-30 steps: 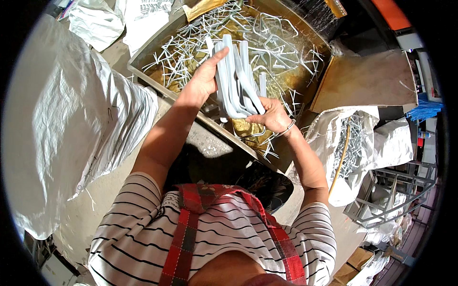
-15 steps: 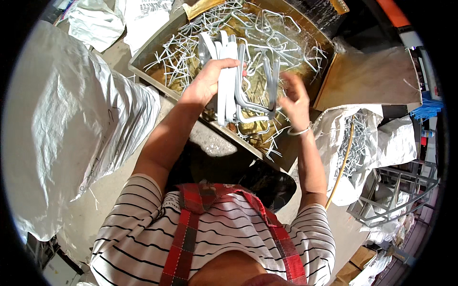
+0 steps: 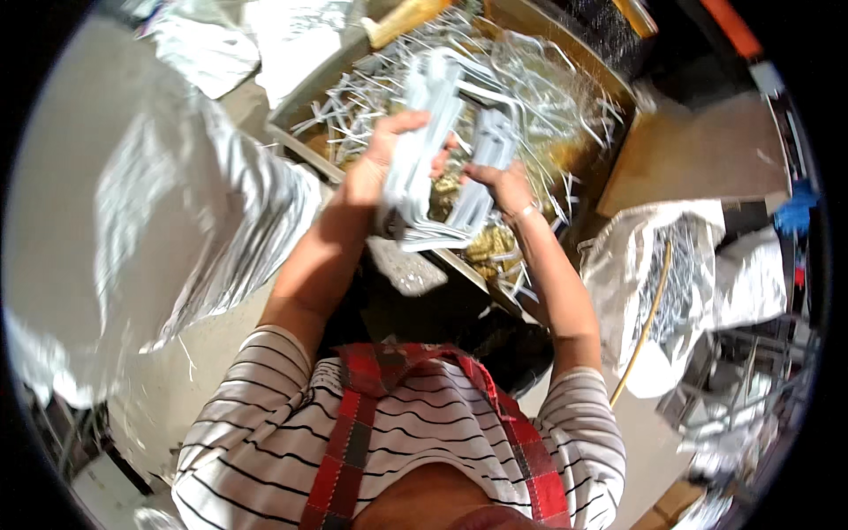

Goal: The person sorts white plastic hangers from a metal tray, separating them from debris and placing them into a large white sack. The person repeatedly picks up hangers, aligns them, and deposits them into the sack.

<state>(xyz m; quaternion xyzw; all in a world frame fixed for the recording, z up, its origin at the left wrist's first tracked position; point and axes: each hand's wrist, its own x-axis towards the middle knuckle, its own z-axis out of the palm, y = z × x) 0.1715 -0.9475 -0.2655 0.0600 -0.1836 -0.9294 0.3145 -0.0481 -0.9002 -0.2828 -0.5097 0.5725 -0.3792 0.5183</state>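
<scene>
Both my hands are on a bundle of bent metal rods (image 3: pixel 417 159), pale grey and shaped like nearly closed rectangles. It is tilted and somewhat blurred above a metal tray (image 3: pixel 305 157). My left hand (image 3: pixel 385 148) is wrapped around the left side of the bundle, fingertips showing inside the loop. On the opposite side, my right hand (image 3: pixel 507 187) has its fingers closed around the rods, with the thumb on the inner edge. Under the bundle, many loose pale wire pieces (image 3: pixel 353 115) and larger bent rods lie in the tray over a yellowish-brown bottom.
Large white sacks (image 3: pixel 150 212) stand at the left. At the right, an open sack (image 3: pixel 609 256) holds many small metal pieces, with a yellow rod (image 3: pixel 654 309) leaning across it. A brown board (image 3: pixel 698 159) rises beside the tray. Metal racks (image 3: pixel 751 371) stand farther right.
My right hand has moved left from beside the bundle and closed on its right side. The rods are packed closer together now. The whole view has shifted slightly.
</scene>
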